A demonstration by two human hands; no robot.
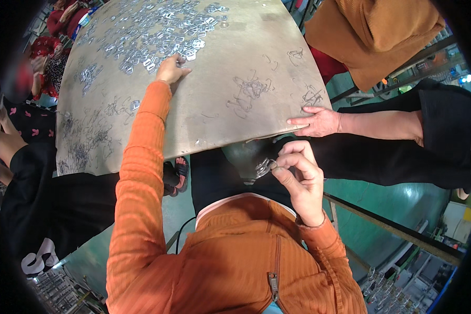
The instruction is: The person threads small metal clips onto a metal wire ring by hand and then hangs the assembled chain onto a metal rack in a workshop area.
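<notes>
My left hand [171,70] reaches out over the table [209,94], at the near edge of a wide spread of small flat silver metal buckles [157,36]. Its thumb and forefinger are apart, and I see nothing between them. Off the table's near edge, my right hand [304,180] is raised in front of my body. Thumb and fingers there pinch a small cluster of shiny metal buckles [264,167], apparently on a thin wire; how many is hard to make out.
Tangles of thin dark wire hooks [251,89] lie at the right of the table, with more wire [83,141] at the left. Another person's hand [319,121] rests on the right edge. People sit along the left side. Brown cloth [371,36] hangs at the upper right.
</notes>
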